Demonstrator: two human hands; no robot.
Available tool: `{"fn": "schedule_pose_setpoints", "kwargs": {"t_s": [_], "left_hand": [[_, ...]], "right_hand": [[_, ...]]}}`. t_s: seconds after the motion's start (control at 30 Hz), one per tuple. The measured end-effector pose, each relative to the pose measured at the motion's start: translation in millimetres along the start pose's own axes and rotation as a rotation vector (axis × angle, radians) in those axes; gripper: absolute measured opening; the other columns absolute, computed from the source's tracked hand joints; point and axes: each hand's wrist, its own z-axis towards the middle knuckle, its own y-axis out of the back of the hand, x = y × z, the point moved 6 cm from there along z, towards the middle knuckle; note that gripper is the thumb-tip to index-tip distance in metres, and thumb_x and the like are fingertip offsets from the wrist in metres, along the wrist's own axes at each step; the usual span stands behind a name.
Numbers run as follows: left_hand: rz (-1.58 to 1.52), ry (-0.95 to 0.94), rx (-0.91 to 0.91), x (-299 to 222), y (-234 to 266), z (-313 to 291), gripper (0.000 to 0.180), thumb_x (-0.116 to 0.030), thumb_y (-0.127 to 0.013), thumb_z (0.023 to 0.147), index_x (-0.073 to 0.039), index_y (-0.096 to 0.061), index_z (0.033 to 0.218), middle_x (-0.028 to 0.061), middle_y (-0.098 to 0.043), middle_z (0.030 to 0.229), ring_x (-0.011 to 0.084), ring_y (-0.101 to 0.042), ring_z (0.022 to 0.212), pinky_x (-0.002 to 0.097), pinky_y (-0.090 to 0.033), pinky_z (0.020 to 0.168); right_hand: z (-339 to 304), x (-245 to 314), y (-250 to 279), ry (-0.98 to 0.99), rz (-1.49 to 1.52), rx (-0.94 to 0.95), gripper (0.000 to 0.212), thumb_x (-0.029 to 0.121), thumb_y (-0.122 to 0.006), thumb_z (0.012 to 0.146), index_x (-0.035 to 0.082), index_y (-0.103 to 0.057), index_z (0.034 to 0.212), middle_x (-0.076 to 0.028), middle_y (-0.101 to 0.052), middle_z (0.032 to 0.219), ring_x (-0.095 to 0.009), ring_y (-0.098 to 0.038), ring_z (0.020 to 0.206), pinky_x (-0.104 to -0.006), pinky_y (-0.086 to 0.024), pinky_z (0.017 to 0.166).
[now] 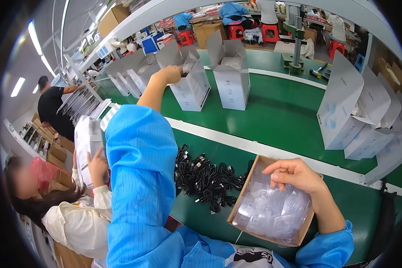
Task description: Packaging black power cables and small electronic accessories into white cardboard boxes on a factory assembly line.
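Observation:
My left arm, in a blue sleeve, stretches forward to a white printed carton (190,92) with its top flaps raised. At the carton's mouth, my left hand (169,75) has its fingers curled and partly hidden; what they grip cannot be made out. A clear wrapped item shows inside beside the hand. My right hand (297,174) hovers over a shallow cardboard tray (309,223), its fingers apart and slightly bent, with nothing visible in them. Several clear plastic pieces (272,210) fill the tray. Left of it lies a heap of black cables (205,176).
Another open white carton (233,87) stands right of the first, and several more (339,111) at far right. A white metal rail (228,140) crosses the green table. A press stand (295,44) and a hammer (318,71) are farther back. At left, a co-worker (80,219) holds a white package (88,143).

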Motion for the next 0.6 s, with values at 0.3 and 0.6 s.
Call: {"fn": "schedule_pose_setpoints", "kwargs": {"t_s": [0.3, 0.6], "left_hand": [[-0.402, -0.079, -0.102, 19.5, -58.2, 33.0, 0.088, -0.069, -0.039, 0.086, 0.001, -0.036, 0.138, 0.0288, -0.038, 0.139, 0.0415, -0.036, 0.13, 0.0421, -0.029, 0.108], [-1.028, 0.054, -0.728, 30.6, -42.1, -16.2, 0.05, -0.036, -0.059, 0.091, -0.002, -0.051, 0.127, 0.0127, -0.06, 0.118, 0.0229, -0.056, 0.107, 0.0317, -0.042, 0.093]], "right_hand": [[14.9, -0.8, -1.7, -0.024, 0.014, -0.023, 0.023, 0.014, -0.06, 0.091, 0.002, -0.064, 0.11, -0.006, -0.067, 0.078, -0.006, -0.055, 0.06, -0.0197, -0.045, 0.057], [21.2, -9.3, 2.7, 0.033, 0.005, -0.058, 0.022, 0.015, -0.06, 0.091, 0.002, -0.064, 0.108, -0.005, -0.065, 0.073, -0.006, -0.055, 0.058, -0.0186, -0.044, 0.056]]}}
